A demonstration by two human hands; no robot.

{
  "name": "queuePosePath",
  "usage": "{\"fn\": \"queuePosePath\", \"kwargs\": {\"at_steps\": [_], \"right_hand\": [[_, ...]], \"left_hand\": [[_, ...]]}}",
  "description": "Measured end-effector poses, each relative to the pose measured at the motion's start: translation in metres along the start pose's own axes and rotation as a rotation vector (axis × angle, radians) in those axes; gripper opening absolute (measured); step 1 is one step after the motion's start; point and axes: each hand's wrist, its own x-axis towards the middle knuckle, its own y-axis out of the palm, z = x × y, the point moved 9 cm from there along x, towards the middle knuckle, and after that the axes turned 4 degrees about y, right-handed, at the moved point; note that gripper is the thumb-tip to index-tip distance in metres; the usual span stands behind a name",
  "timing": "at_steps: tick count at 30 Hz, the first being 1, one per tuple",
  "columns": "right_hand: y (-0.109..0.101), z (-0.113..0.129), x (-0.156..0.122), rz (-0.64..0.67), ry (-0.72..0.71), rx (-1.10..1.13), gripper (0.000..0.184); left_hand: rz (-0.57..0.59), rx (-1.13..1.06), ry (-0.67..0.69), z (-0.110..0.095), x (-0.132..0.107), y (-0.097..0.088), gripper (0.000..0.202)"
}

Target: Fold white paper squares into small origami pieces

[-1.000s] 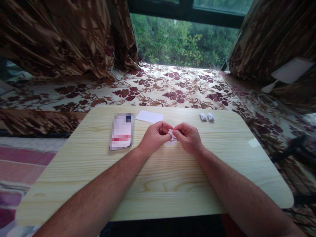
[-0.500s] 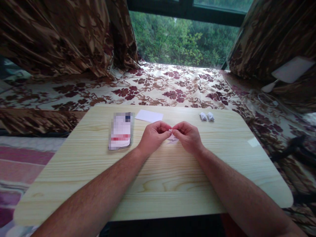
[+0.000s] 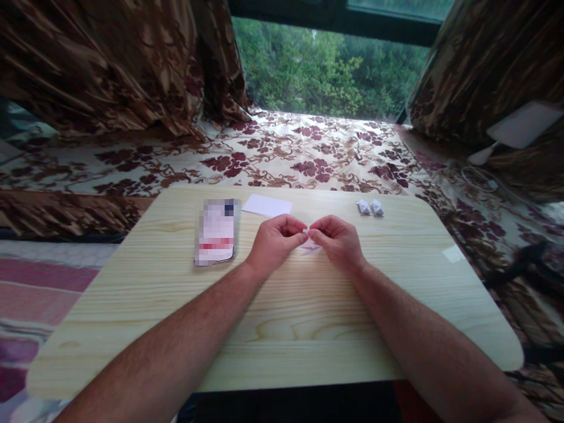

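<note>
My left hand [image 3: 278, 239] and my right hand [image 3: 335, 239] meet near the middle of the table, thumbs and fingers pinched. Between them is a small piece of folded white paper [image 3: 311, 242], mostly hidden by my fingers; its lower points show below the thumbs. Both hands grip its upper part. Beyond my left hand lies a stack of white paper [image 3: 267, 205], flat on the table. To the right, near the far edge, two small folded white paper shapes [image 3: 371, 208] sit side by side.
On the wooden table [image 3: 299, 329], a blurred packet [image 3: 215, 232] with a red band lies left of my left hand. A whitish patch [image 3: 453, 253] shows near the right edge. Past the table spreads a floral cloth [image 3: 308, 150], with a white lamp [image 3: 522, 124] at right.
My hands stay pinched at the folded paper; the fingertips have parted slightly at the top. The whole view has shifted a little.
</note>
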Motion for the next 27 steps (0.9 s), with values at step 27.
{"fn": "queuePosePath", "kwargs": {"at_steps": [27], "right_hand": [[-0.0010,0.0064,-0.0024,-0.031,-0.041,0.000,0.014]], "left_hand": [[0.029,-0.047,-0.014,0.0014,0.0004,0.0036,0.030]]}}
